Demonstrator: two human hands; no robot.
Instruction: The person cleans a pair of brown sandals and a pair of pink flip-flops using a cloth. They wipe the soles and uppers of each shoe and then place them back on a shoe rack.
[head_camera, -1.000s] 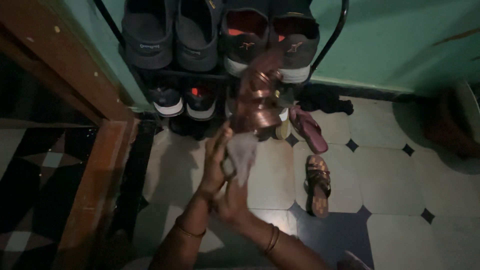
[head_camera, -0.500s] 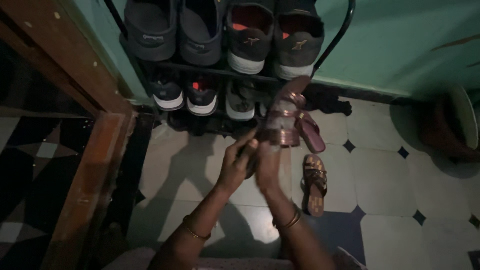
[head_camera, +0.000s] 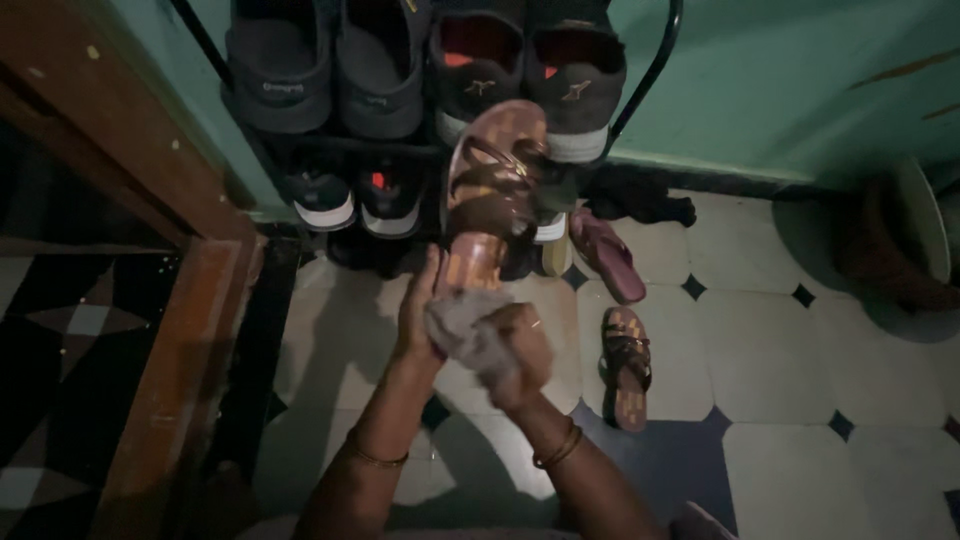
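We saw the left hand (head_camera: 420, 320) gripping the heel of a brown sandal (head_camera: 490, 195), held toe-up in front of the shoe rack (head_camera: 640, 90). The right hand (head_camera: 515, 350) was closed on a grey cloth (head_camera: 462, 328) — pressed against the sandal's heel. Its matching sandal (head_camera: 627, 365) lay on the tiled floor (head_camera: 780, 360), just right.

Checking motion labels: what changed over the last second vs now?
The brown sandal stays raised before the shoe rack, held at its heel end by the left hand. The right hand has closed on a grey cloth just below that end. The matching sandal and pink sandal lie unmoved on the floor.
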